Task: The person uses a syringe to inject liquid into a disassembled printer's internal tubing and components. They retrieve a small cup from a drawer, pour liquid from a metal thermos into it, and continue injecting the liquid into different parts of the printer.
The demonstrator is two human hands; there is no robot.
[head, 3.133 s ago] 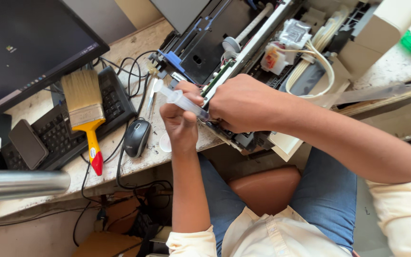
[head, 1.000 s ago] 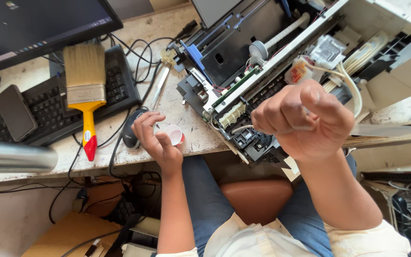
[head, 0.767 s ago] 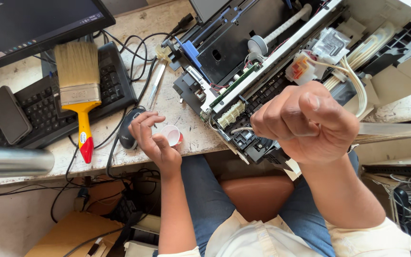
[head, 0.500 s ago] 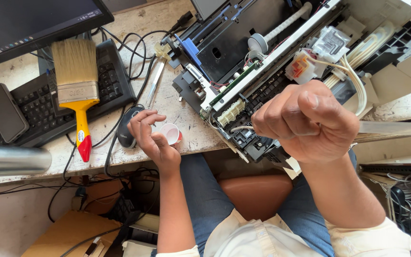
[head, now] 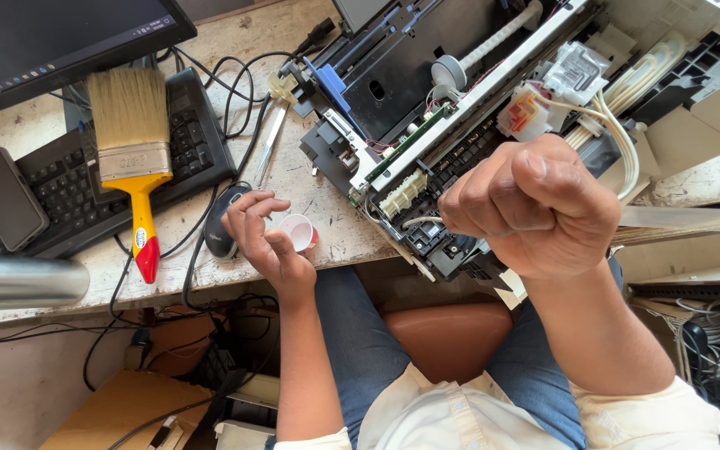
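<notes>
- The left hand (head: pixel 264 242) rests at the near edge of the worktable (head: pixel 327 225), palm up and half curled, with a small white cup-shaped cap (head: pixel 298 232) sitting loosely against its fingers; the grip looks light, more cradling than pinching, which keeps the cap's open side up.
- The right hand (head: pixel 535 208) is raised close to the camera and clenched into a tight fist; a thin pale strip or wire runs from the opened printer (head: pixel 460 108) toward it, but whether the fist has hold of it cannot be told.
- The printer lies with its cover off at the far right, rails, roller and white tubing exposed, and it overhangs the table's near edge above the person's lap.
- A black computer mouse (head: pixel 221 227) lies just left of the left hand.
- A wide paintbrush (head: pixel 131 150) with a yellow and red handle rests across the black keyboard (head: pixel 77 175) at the left, a dark phone (head: pixel 6 198) on the keyboard's left end.
</notes>
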